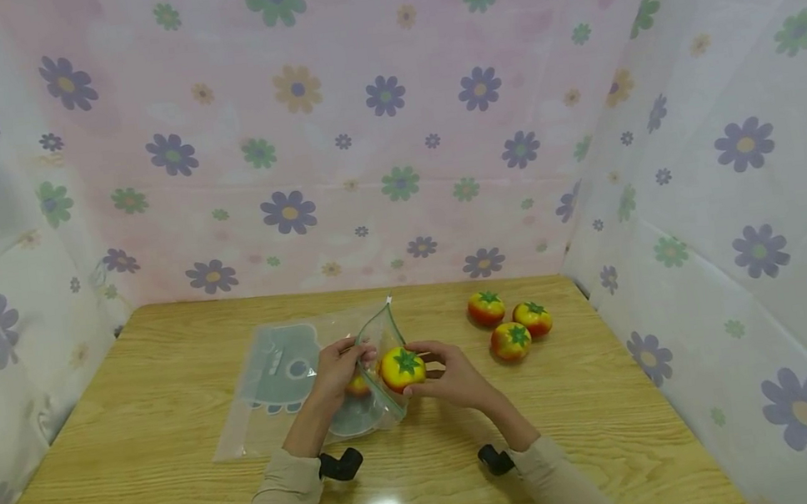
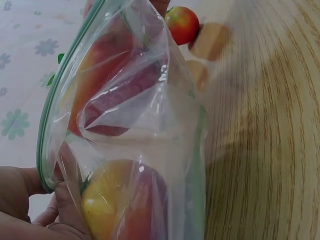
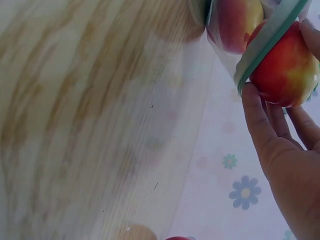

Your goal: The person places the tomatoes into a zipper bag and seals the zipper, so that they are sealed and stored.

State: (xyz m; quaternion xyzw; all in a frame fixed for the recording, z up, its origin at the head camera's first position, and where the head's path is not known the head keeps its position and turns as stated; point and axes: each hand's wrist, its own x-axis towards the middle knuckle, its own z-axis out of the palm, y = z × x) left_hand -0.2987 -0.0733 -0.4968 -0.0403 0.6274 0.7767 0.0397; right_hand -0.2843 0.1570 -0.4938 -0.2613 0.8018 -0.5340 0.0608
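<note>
A clear zip bag (image 1: 250,432) with a printed grey-blue picture is held up at its right end, its green-edged mouth spread apart. My left hand (image 1: 334,373) pinches the bag's rim on the left side. In my right hand (image 1: 458,376), fingers and thumb grip a red-yellow tomato (image 1: 401,368) with a green leafy top, right at the mouth. The right wrist view shows this tomato (image 3: 286,70) partly behind the green zip edge (image 3: 267,46). Another tomato (image 2: 122,200) lies inside the bag, seen through the plastic beside the left fingers.
Three more tomatoes sit in a group at the back right: one behind (image 1: 486,309), one in front (image 1: 511,342) and one at the right (image 1: 533,318). The wooden table (image 1: 137,486) is bordered by flowered cloth walls (image 1: 333,168) at the back and both sides.
</note>
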